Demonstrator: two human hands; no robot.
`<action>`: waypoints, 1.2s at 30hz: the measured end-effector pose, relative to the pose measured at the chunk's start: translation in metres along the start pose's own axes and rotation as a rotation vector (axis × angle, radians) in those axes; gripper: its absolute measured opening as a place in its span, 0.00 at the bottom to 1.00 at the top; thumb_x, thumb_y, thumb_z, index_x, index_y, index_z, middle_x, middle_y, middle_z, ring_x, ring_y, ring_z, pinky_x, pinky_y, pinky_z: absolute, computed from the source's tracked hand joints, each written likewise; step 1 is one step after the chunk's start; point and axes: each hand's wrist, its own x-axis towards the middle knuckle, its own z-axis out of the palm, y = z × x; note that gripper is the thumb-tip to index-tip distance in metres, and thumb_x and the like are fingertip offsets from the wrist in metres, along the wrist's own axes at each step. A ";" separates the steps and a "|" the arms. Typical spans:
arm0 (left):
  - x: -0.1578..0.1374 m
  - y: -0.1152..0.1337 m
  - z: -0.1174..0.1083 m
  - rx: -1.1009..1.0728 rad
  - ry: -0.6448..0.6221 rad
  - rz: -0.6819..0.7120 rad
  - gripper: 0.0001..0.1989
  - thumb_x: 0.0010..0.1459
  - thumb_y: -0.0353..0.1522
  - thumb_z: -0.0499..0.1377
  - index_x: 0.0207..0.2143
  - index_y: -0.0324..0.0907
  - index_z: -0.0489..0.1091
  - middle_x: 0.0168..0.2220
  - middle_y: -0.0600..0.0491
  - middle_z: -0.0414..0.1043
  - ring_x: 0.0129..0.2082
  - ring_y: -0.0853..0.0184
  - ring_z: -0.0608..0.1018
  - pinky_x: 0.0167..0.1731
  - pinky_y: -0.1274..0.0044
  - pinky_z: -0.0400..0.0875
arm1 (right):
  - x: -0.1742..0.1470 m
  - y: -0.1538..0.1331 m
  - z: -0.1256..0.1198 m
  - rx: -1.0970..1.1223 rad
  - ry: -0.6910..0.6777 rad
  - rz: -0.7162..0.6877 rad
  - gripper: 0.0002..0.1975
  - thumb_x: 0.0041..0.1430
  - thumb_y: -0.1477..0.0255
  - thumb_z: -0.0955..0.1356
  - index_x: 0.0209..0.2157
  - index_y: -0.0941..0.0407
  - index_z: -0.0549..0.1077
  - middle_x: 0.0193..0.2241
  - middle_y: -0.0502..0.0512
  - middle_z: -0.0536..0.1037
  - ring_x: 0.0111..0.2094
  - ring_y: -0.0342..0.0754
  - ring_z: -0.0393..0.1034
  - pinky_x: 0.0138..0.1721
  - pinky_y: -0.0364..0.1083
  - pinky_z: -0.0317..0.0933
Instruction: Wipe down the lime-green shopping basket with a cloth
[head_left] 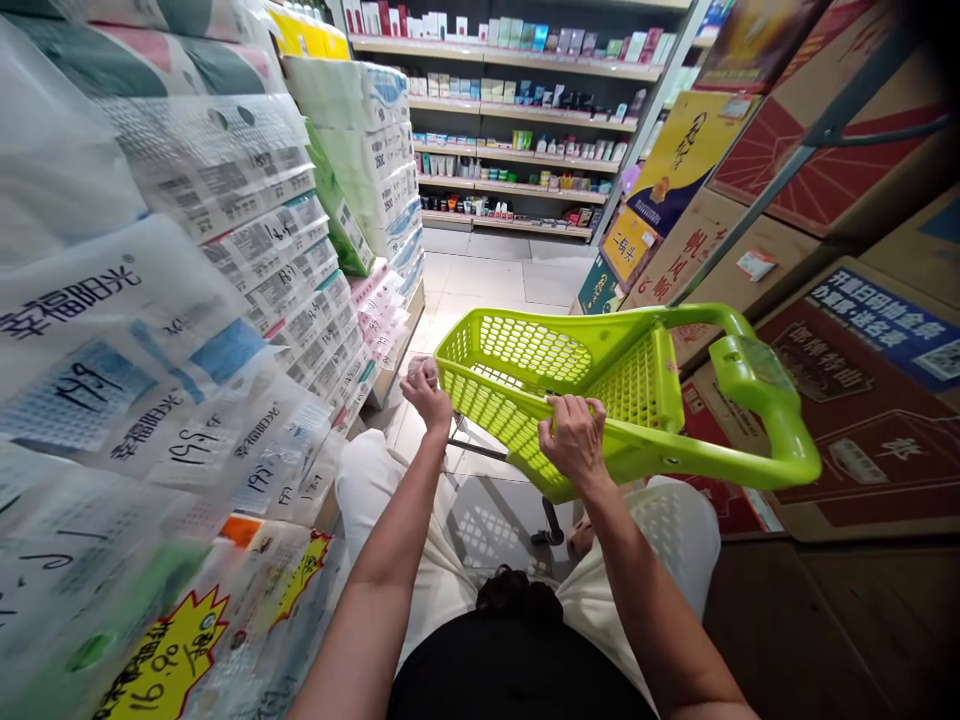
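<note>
A lime-green plastic shopping cart (517, 345) stands crosswise in front of my knees, its thick handle (780, 440) pointing right. The fingers of my right hand (574, 435) are curled over the near rim of the basket. At the basket's left end, my left hand (429, 400) is closed around a small crumpled pale cloth (422, 369), close beside the cart's corner. Whether the cloth touches the plastic I cannot tell. No goods show in the basket, whose lower part is partly hidden by its near wall.
Wrapped tissue packs (255, 230) with handwritten prices rise in stacks on the left. Printed cartons (847, 380) are piled close on the right, behind the cart handle. Shelves of small boxes and bottles (517, 110) stand across the aisle's far end, beyond the tiled floor (487, 275).
</note>
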 end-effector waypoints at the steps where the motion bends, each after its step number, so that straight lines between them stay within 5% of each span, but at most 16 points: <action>1: 0.002 -0.001 0.004 -0.006 0.014 -0.049 0.31 0.51 0.17 0.53 0.57 0.39 0.71 0.53 0.39 0.63 0.58 0.50 0.69 0.63 0.58 0.64 | -0.001 0.000 0.001 0.002 0.009 0.001 0.11 0.60 0.75 0.64 0.43 0.58 0.74 0.37 0.58 0.79 0.44 0.53 0.68 0.60 0.53 0.44; 6: -0.021 0.004 0.020 -0.059 -0.086 0.036 0.31 0.51 0.18 0.55 0.58 0.39 0.70 0.53 0.39 0.63 0.58 0.50 0.69 0.62 0.59 0.65 | 0.000 0.001 -0.003 -0.011 -0.007 0.000 0.12 0.61 0.76 0.63 0.44 0.58 0.75 0.38 0.57 0.80 0.45 0.53 0.69 0.61 0.53 0.43; 13: -0.040 0.017 0.014 -0.008 -0.080 0.022 0.27 0.50 0.18 0.54 0.52 0.40 0.74 0.51 0.40 0.62 0.56 0.49 0.70 0.60 0.58 0.67 | -0.004 0.023 -0.039 -0.191 -0.041 -0.014 0.17 0.65 0.72 0.63 0.51 0.58 0.77 0.42 0.58 0.83 0.43 0.54 0.68 0.67 0.58 0.38; 16: -0.062 0.029 0.016 -0.058 -0.195 0.156 0.27 0.49 0.17 0.53 0.50 0.44 0.75 0.51 0.42 0.63 0.56 0.51 0.70 0.60 0.59 0.67 | -0.011 0.039 -0.056 -0.268 0.009 0.064 0.14 0.66 0.72 0.62 0.44 0.57 0.79 0.37 0.56 0.83 0.41 0.54 0.68 0.68 0.60 0.37; 20: -0.099 0.048 0.021 -0.092 -0.148 0.111 0.28 0.48 0.17 0.53 0.49 0.44 0.74 0.51 0.42 0.63 0.56 0.51 0.70 0.62 0.57 0.65 | -0.020 0.055 -0.073 -0.305 0.059 0.101 0.14 0.66 0.72 0.62 0.40 0.56 0.80 0.35 0.56 0.83 0.40 0.53 0.68 0.68 0.61 0.40; 33: -0.178 0.105 0.020 -0.241 -0.333 0.183 0.29 0.48 0.16 0.51 0.49 0.46 0.72 0.53 0.44 0.63 0.59 0.54 0.69 0.65 0.60 0.64 | -0.043 0.091 -0.097 -0.253 0.146 0.106 0.13 0.64 0.74 0.63 0.42 0.57 0.79 0.37 0.57 0.83 0.42 0.54 0.70 0.66 0.59 0.46; 36: -0.205 0.123 0.020 -0.332 -0.418 0.293 0.30 0.48 0.16 0.52 0.51 0.46 0.72 0.53 0.43 0.63 0.58 0.53 0.70 0.64 0.60 0.66 | -0.046 0.095 -0.102 -0.212 0.139 0.126 0.14 0.62 0.74 0.63 0.44 0.57 0.78 0.38 0.58 0.83 0.43 0.55 0.69 0.65 0.60 0.46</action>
